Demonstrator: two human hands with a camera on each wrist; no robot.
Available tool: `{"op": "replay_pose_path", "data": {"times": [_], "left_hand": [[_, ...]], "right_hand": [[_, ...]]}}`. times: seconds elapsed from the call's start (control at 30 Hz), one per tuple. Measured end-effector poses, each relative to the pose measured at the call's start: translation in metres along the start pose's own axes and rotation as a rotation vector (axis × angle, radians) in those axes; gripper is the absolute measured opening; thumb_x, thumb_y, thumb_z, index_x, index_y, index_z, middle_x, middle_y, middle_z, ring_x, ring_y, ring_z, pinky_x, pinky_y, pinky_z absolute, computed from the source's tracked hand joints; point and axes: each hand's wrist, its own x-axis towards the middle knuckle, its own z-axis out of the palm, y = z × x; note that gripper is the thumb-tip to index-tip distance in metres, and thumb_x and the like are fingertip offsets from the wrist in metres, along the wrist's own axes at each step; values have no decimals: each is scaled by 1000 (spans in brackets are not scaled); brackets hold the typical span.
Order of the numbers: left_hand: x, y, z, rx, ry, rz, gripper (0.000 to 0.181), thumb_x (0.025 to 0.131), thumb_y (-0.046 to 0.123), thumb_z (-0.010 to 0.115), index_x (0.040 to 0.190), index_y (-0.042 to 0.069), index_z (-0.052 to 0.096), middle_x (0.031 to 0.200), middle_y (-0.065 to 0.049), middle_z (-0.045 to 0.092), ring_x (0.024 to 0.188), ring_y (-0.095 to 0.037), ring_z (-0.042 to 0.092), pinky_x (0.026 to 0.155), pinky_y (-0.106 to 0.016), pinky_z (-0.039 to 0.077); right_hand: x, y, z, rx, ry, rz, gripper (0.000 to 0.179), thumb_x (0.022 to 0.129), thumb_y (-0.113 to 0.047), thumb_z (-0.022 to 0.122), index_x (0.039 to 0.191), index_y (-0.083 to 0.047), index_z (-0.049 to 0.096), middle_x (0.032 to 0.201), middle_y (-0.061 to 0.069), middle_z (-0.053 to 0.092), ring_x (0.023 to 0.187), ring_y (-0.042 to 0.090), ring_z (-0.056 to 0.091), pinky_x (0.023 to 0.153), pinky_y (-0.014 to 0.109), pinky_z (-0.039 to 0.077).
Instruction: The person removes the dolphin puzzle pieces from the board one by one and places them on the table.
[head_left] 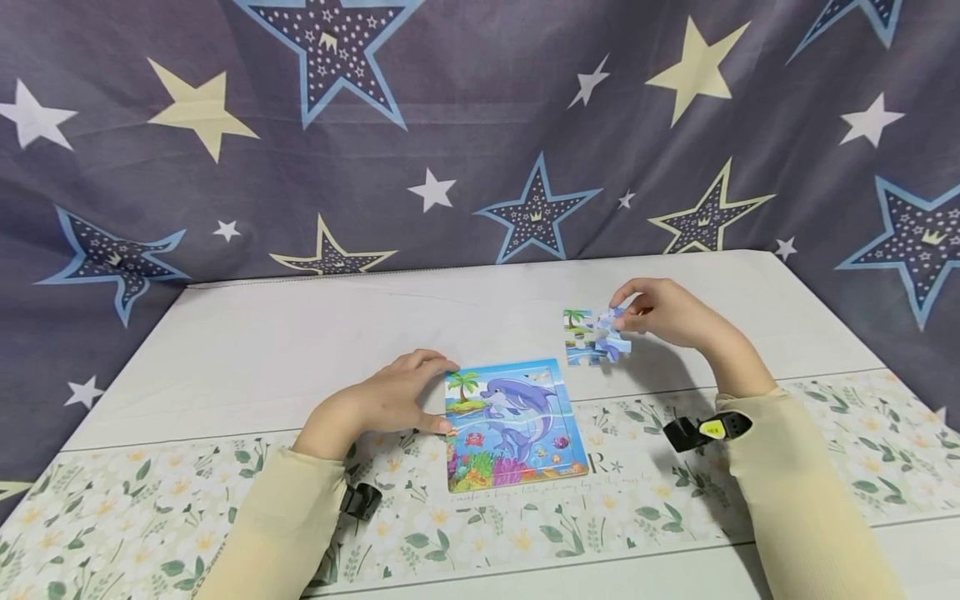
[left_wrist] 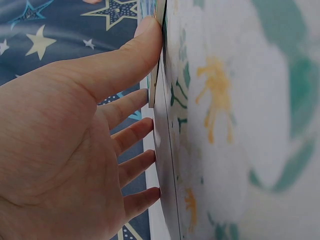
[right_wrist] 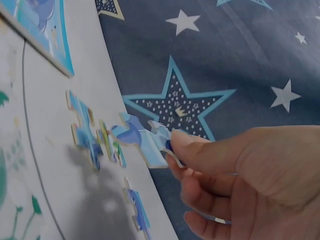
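Note:
My left hand (head_left: 397, 392) rests at the left side of a square dolphin jigsaw puzzle (head_left: 517, 417). The thumb touches its left edge and the fingertips lie by its upper left corner; in the left wrist view the fingers are extended. Up and to the right, my right hand (head_left: 663, 312) pinches a blue and purple puzzle piece (right_wrist: 142, 140) between thumb and fingers. The held piece is tilted, close over several other puzzle pieces (head_left: 577, 323), some with a palm tree and water on them. Part of the held piece is hidden behind the thumb.
A white table (head_left: 337, 325) carries a floral printed band (head_left: 210, 492) across its front part. Behind it hangs a dark curtain (head_left: 375, 175) with stars. One loose piece (right_wrist: 136, 207) lies apart from the others in the right wrist view.

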Motion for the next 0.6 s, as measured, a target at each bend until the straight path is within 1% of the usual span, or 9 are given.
{"op": "replay_pose_path", "data": {"times": [0.1, 0.23, 0.3, 0.47, 0.6], "left_hand": [[0, 1, 0, 0, -2, -2, 85, 84, 44, 77, 153, 17, 37, 159, -10, 24, 147, -37, 18, 116, -59, 20], [0, 1, 0, 0, -1, -2, 85, 84, 44, 77, 153, 17, 37, 159, -10, 24, 147, -37, 18, 116, -59, 20], [0, 1, 0, -2, 0, -1, 85, 84, 44, 77, 153, 17, 37, 159, -10, 24, 147, -36, 18, 116, -59, 21], [1, 1, 1, -2, 1, 4, 84, 84, 44, 77, 153, 16, 37, 159, -10, 24, 147, -37, 18, 116, -59, 20], [0, 1, 1, 2, 2, 6, 83, 85, 44, 76, 153, 16, 37, 158, -11, 24, 147, -37, 18, 116, -59, 20]], "right_hand": [[0, 5, -2, -2, 15, 23, 22, 92, -6, 70, 110, 4, 61, 80, 13, 66, 69, 23, 57, 58, 29, 43], [-1, 12, -4, -2, 6, 60, 22, 93, -5, 69, 111, 5, 61, 80, 16, 65, 65, 20, 52, 53, 29, 40], [-1, 15, -4, -11, 0, 74, 23, 93, -6, 69, 111, 5, 61, 79, 15, 64, 65, 18, 51, 54, 29, 40], [-1, 20, -4, -36, -6, 106, 24, 92, -7, 71, 110, 5, 62, 76, 7, 62, 68, 18, 52, 58, 30, 42], [-1, 23, -2, -36, -28, 129, 24, 92, -7, 70, 111, 5, 61, 77, 8, 63, 71, 21, 55, 61, 31, 44]]}}
